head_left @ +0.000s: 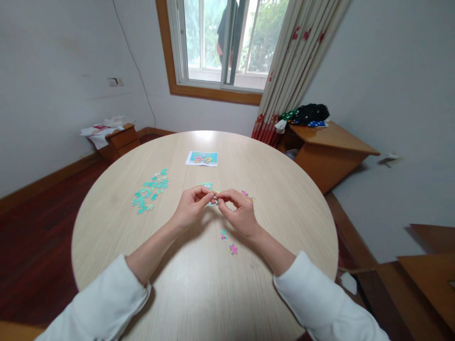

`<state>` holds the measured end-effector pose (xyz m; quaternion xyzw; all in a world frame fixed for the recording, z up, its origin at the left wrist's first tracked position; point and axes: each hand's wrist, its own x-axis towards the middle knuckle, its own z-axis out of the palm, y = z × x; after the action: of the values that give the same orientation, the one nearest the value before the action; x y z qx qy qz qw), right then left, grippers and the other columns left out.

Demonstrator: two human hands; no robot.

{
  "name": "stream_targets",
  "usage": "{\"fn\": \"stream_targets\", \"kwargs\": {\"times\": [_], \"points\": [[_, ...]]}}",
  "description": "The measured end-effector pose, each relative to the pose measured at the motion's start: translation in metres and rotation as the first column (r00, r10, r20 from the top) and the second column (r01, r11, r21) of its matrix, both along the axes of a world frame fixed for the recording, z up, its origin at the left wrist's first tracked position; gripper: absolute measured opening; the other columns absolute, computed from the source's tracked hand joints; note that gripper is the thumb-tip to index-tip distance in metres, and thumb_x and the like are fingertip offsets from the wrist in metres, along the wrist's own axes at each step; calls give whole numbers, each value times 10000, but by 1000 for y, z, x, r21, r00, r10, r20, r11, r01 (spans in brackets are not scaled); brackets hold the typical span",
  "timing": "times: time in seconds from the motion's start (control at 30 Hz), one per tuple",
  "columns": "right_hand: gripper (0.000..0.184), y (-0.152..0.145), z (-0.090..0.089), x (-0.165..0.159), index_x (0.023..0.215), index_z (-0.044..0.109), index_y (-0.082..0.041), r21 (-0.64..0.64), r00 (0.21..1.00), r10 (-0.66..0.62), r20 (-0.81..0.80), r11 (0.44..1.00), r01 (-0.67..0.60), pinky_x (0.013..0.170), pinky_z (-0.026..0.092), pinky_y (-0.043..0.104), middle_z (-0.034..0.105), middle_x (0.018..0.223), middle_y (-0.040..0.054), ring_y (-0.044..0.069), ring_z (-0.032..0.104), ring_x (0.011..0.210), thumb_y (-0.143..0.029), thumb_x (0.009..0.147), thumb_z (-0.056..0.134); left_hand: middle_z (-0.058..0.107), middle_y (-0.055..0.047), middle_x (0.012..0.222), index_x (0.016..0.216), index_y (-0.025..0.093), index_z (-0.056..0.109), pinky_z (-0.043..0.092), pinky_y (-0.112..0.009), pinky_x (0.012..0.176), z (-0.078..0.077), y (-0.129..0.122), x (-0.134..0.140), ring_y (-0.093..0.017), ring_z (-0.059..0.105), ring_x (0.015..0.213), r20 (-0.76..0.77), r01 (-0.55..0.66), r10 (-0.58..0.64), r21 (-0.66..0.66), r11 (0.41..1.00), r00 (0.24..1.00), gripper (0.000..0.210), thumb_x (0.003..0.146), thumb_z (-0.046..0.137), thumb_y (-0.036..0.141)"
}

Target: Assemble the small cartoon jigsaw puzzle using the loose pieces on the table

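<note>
My left hand [192, 204] and my right hand [241, 212] meet over the middle of the round table, fingertips pinched close together. Small jigsaw pieces [214, 201] show between and just under the fingertips; which of them each hand grips is partly hidden. Behind my left fingers, a partly covered teal patch of joined puzzle [206, 185] lies on the tabletop. A pink and yellow piece [245, 193] peeks out beyond my right hand. Nearer to me lie a small teal and pink piece [223, 235] and a pink piece [233, 249].
Loose teal puzzle pieces [151, 192] are spread over the left part of the table [185, 293]. A printed picture card [202, 158] lies toward the far edge. Beyond stand a wooden cabinet [332, 142] with cloths on top, a curtain [295, 61] and a window.
</note>
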<state>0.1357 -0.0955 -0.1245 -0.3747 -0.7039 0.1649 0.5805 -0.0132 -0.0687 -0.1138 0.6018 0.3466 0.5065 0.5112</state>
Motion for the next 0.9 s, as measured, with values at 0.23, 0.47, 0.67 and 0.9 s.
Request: {"fn": "stream_targets", "kwargs": {"times": [0.23, 0.47, 0.67, 0.9], "points": [[134, 1, -3, 1, 837, 688, -210, 46, 1000, 12, -24, 999, -10, 646, 532, 279, 728, 784, 26, 129, 655, 688, -143, 820, 574, 663, -29, 633, 664, 153, 670, 490, -272, 667, 1, -1, 1, -145, 604, 631, 24, 12, -11, -11, 1000, 1000, 421, 628, 768, 561], [90, 3, -6, 0, 784, 673, -208, 3, 1000, 14, -16, 1000, -14, 643, 519, 279, 708, 748, 15, 128, 639, 665, -195, 840, 605, 665, -37, 643, 645, 158, 667, 494, -291, 704, 2, -1, 0, -154, 608, 652, -11, 32, -32, 18, 999, 999, 406, 649, 756, 554], [51, 0, -3, 0, 816, 648, -191, 24, 1000, 16, 2, 1000, -16, 629, 515, 270, 691, 755, 22, 122, 631, 659, -183, 828, 599, 662, -28, 630, 645, 151, 662, 491, -282, 692, 1, 0, 1, -145, 605, 634, 2, 42, -42, -3, 999, 999, 421, 638, 766, 559], [48, 2, -5, 1, 825, 640, -195, 1, 999, 30, -24, 1000, -30, 644, 526, 279, 696, 762, 22, 124, 635, 666, -210, 841, 597, 660, -27, 630, 642, 151, 654, 488, -273, 680, 0, 1, 0, -144, 604, 637, -1, 31, -31, 0, 1000, 1000, 437, 641, 756, 576]]}}
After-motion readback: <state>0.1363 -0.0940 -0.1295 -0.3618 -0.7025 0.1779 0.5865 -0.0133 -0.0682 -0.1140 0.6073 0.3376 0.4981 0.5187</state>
